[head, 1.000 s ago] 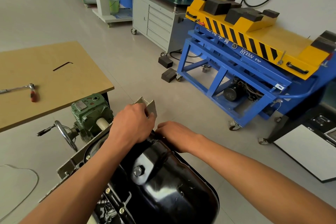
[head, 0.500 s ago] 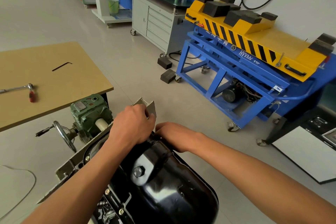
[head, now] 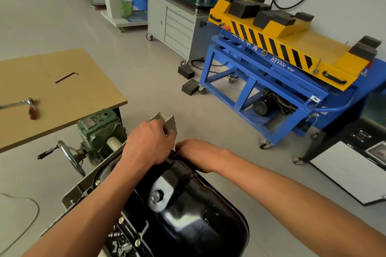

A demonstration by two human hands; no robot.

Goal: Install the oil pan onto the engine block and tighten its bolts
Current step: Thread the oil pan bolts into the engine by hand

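The glossy black oil pan [head: 188, 221] lies on the grey engine block flange [head: 83, 185], its drain plug [head: 156, 195] facing up. Small bolts [head: 97, 183] sit along the pan's left rim. My left hand [head: 148, 144] curls over the pan's far end, next to a grey metal bracket [head: 170, 124]. My right hand [head: 196, 152] lies at the same far rim, just right of the left hand. Its fingers are tucked out of sight behind the pan edge, so what they touch is hidden.
A wooden table [head: 62, 98] at left carries a ratchet [head: 20, 103] and a hex key [head: 66, 77]. The stand's green gearbox [head: 100, 127] and handwheel [head: 71, 156] sit left of the block. A blue and yellow lift [head: 271, 64] and a grey cabinet [head: 177, 25] stand beyond.
Both hands stay at the pan's far end. Only the view has shifted slightly.
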